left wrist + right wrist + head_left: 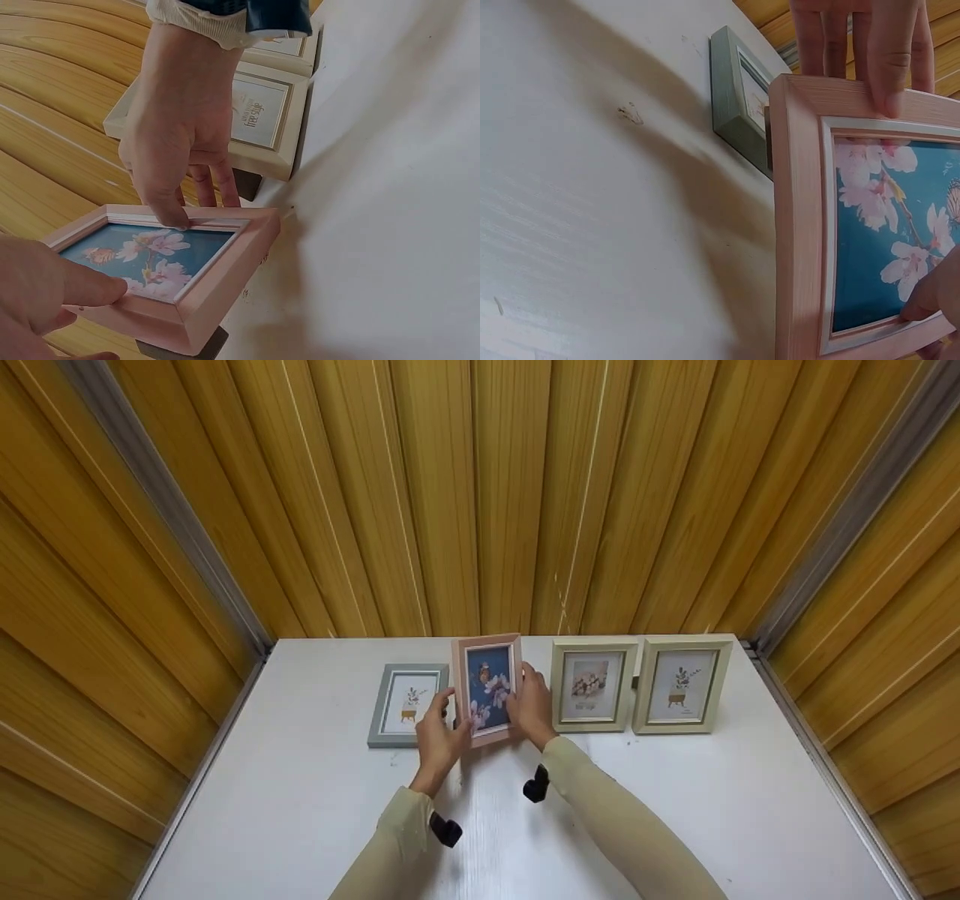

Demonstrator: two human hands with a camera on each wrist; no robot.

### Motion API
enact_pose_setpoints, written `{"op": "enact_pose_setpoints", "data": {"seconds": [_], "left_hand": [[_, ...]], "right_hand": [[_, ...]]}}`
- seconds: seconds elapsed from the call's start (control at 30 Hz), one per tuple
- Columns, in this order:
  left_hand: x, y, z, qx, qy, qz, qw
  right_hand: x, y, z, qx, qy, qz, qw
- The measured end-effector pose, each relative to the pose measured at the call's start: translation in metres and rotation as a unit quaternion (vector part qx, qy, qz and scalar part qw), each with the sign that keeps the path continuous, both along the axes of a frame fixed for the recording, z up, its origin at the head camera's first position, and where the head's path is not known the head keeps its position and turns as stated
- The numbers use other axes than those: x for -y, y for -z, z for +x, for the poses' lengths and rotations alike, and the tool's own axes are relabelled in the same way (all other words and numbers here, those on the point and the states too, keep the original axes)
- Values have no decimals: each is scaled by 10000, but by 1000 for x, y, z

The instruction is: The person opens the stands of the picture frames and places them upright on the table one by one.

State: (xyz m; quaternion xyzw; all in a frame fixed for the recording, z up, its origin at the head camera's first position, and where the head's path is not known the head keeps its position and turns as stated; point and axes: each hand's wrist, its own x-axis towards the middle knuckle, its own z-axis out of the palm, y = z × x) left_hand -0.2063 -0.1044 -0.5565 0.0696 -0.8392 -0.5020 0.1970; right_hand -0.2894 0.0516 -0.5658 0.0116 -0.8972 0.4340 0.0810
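Observation:
Between both hands is a pink picture frame (487,739) with a print of pale blossoms and a butterfly on blue. My left hand (441,739) grips its left side, thumb on the front and fingers toward the back. On the opposite side my right hand (534,709) holds the frame, its thumb over the front edge, as the left wrist view also shows. A dark piece (184,346) juts out behind the frame. Just left of it stands a grey-green picture frame (380,705), partly covered by my left hand.
Two cream picture frames stand to the right: one with a flower print (589,727), the other with a potted-plant print (679,727). The white table (315,810) meets a wood-look panel wall (502,495) at the back, and metal rails (195,525) run along the sides.

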Motion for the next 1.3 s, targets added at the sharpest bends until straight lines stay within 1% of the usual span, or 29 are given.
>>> {"op": "enact_pose_setpoints", "data": {"seconds": [0.13, 0.27, 0.57, 0.87, 1.07, 1.2, 1.3], "left_hand": [[0, 2, 2, 129, 324, 231, 9991], [0, 2, 3, 269, 480, 439, 9975], [0, 0, 2, 391, 435, 523, 9969], [-1, 2, 1, 416, 483, 789, 9948], [-1, 5, 0, 332, 453, 832, 9950], [-1, 4, 1, 469, 481, 882, 9938], [0, 2, 0, 535, 557, 1022, 9918]], "right_hand": [[-1, 1, -2, 71, 2, 14, 10000], [-2, 0, -3, 127, -36, -23, 9999], [-3, 0, -6, 235, -67, -25, 9997], [-4, 0, -6, 102, -10, -38, 9999], [-4, 0, -6, 233, -33, 34, 9997], [-4, -1, -6, 291, -42, 46, 9996], [-4, -3, -7, 213, -33, 106, 9997]]}}
